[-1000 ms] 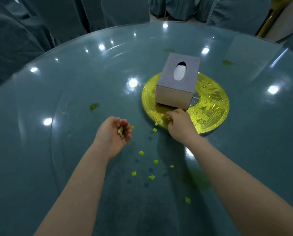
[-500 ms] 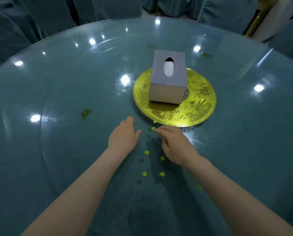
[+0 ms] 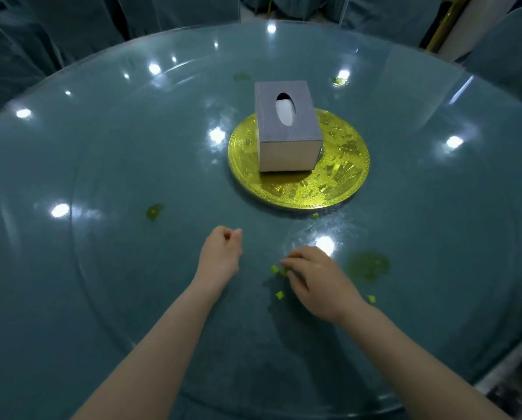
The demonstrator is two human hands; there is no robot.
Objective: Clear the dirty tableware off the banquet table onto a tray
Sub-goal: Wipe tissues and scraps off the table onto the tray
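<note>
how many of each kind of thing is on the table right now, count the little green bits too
tissue box: 1
gold plate: 1
small green bits: 4 in clear view; more may hide under the right hand
green smears: 4
total: 10

1. Round glass-topped table [image 3: 102,268] fills the frame; ceiling lights reflect as bright spots across it.
2. Chairs in teal covers [image 3: 17,47] ring the upper edge.
3. Gold-coloured post [image 3: 440,28] and pale wall at upper right.
</note>
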